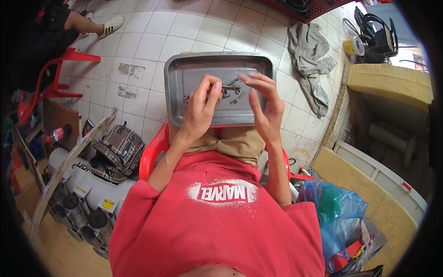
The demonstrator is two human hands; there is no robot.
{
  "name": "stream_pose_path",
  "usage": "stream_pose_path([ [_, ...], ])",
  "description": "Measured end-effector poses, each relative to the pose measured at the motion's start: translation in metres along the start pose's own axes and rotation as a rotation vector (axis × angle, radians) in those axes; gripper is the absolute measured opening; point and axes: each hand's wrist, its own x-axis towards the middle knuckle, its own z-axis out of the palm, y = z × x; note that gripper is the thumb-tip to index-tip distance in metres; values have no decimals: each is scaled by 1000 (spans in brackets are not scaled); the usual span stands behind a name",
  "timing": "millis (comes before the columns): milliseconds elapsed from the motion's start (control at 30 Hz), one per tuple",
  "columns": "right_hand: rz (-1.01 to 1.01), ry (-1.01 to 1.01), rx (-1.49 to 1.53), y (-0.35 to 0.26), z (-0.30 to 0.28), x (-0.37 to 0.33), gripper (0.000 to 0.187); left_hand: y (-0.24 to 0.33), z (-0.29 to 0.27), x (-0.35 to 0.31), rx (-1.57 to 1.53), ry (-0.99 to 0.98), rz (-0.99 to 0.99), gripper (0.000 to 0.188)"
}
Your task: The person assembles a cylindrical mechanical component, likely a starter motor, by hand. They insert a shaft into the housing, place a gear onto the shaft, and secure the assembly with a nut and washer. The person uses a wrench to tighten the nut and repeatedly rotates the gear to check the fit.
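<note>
A grey metal tray (179, 76) rests across my lap. Over it, my left hand (202, 107) pinches a metal bolt (231, 87) between thumb and fingers, its head end pointing right. My right hand (267, 107) is raised just beside that end, fingers spread and thumb apart, with nothing in it; its fingertips are a little blurred. Below the hands, several loose bolts (238, 98) lie on the tray's floor, some with what look like nuts or washers. Part of the pile is hidden behind my left hand.
I sit on a red plastic chair (156, 150). A grey cloth (311, 64) lies on the tiled floor to the right, near a blue plastic bag (332, 212). At left are a plaid bag (121, 150), an air compressor (76, 175) and another red chair (55, 83) beside a person's leg.
</note>
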Motion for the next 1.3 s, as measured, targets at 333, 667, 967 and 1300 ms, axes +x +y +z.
stream_pose_path([
  [333, 74, -31, -62, 14, -6, 0, 24, -1, 0, 0, -22, -3, -5, 23],
  [667, -127, -227, -70, 22, -14, -1, 21, 0, 0, 0, -45, 16, -3, 23],
  [967, -227, -239, -118, 30, -19, -1, 34, -1, -1, 0, -43, 25, -7, 21],
  [1300, -102, -156, 27, 26, -16, 1, 31, 0, -3, 2, -95, 18, -26, 20],
])
